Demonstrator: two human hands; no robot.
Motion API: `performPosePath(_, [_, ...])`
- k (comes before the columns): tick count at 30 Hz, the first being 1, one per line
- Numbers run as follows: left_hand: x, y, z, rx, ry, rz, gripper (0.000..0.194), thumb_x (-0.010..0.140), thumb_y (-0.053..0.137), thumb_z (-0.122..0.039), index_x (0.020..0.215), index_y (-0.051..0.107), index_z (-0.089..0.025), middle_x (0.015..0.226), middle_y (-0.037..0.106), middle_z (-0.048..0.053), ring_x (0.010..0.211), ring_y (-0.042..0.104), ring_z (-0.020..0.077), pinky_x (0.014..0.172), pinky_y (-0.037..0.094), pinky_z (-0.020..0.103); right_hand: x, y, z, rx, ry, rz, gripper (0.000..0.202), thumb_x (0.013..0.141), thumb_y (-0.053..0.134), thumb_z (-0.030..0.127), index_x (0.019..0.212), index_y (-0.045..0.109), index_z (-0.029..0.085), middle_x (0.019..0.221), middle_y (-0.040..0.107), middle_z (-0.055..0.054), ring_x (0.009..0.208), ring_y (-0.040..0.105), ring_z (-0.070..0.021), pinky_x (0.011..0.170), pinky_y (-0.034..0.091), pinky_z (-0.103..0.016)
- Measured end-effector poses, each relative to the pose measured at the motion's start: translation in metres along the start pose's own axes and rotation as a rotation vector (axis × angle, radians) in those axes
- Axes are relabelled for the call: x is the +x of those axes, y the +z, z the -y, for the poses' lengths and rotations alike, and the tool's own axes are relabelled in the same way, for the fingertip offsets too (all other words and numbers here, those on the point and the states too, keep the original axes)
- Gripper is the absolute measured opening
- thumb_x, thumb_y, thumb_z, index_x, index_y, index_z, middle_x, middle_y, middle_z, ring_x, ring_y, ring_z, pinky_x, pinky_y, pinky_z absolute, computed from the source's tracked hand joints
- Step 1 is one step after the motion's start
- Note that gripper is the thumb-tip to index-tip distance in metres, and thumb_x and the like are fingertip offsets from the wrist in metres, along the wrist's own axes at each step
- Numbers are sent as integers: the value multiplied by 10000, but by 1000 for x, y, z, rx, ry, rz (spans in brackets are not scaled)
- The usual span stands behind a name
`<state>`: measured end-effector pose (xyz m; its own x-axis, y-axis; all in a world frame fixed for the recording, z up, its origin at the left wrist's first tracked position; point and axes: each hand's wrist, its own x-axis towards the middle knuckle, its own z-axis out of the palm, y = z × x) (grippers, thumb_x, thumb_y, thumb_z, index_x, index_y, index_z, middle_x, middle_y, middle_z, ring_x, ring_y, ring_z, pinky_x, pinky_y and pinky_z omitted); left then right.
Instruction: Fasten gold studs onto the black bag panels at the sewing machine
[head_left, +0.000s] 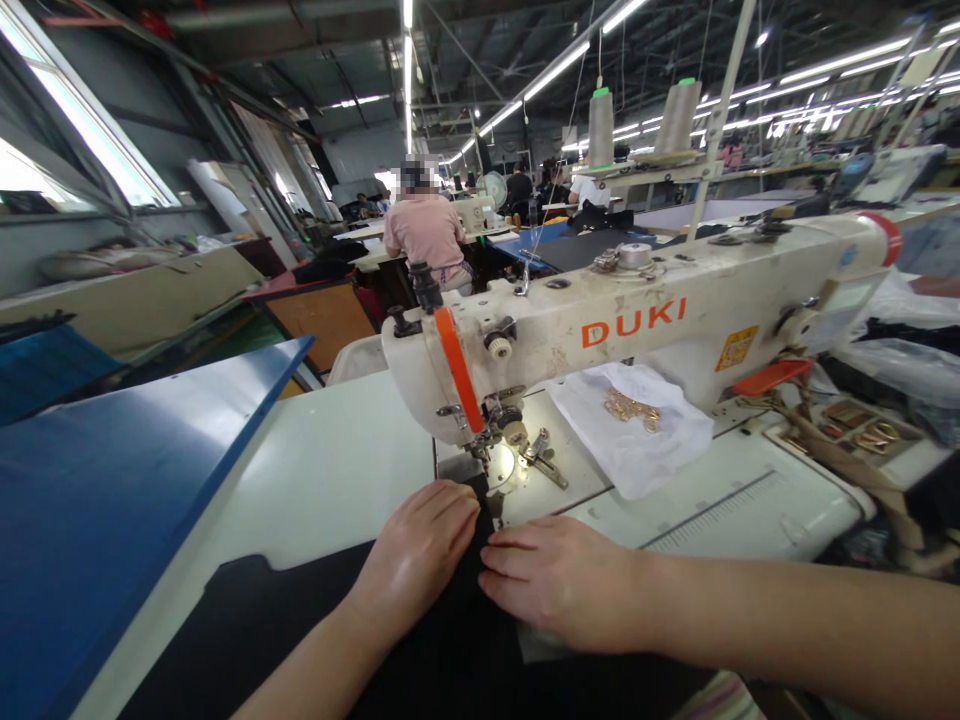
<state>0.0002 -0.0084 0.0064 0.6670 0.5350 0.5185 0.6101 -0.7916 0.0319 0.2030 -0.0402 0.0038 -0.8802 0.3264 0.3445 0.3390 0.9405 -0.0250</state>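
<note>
A large black fabric piece (315, 610) lies over the front of the sewing machine table, and its narrow far end reaches the needle area (487, 465). My left hand (420, 540) rests on it just before the presser foot, fingers drawn together on the cloth. To its right, my right hand (555, 580) is closed at the fabric's right edge, with its thumb hidden. The white sewing machine (555, 320) stands over the work, its lamp lighting the needle plate. A small metal guide (544, 460) sits on the bed right of the needle.
Gold-coloured metal pieces (631, 410) lie on a white plastic bag (675, 460) under the machine arm. A box of small parts (870, 435) is at the right. A blue board (135, 470) is at left. Thread cones (679, 118) stand behind; a person in pink (426, 235) sits ahead.
</note>
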Motion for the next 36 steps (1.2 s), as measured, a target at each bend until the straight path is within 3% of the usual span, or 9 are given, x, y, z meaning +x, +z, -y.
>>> performPosePath(8, [-1,2,1,3,-6,-8,164,908,439,-146,886,601,-150,856,661,46,811,601,159,800,511,293,0,1,0,4,9,0,194,915,451,192,1023,597,125,1044,650,-112,998,562,-184,860,450,-302])
performPosePath(14, [-2,1,-1,-18,-23,-6,165,904,443,-149,892,607,-162,860,665,49,807,609,161,787,532,302,10,0,-13,-31,69,21,211,884,496,273,976,608,119,986,635,-99,965,537,-212,863,438,-332])
performPosePath(21, [-5,-1,-2,-50,-66,25,153,906,443,-150,914,594,-170,865,655,51,804,605,170,770,535,321,15,1,-21,-79,136,12,187,889,480,260,927,614,136,936,604,-80,910,529,-210,831,433,-339])
performPosePath(36, [-7,-6,-8,-111,-120,12,138,891,472,-138,923,602,-174,900,664,57,838,601,172,789,536,331,14,6,-20,-147,96,18,145,909,465,170,915,606,137,931,604,-73,888,514,-206,830,426,-346])
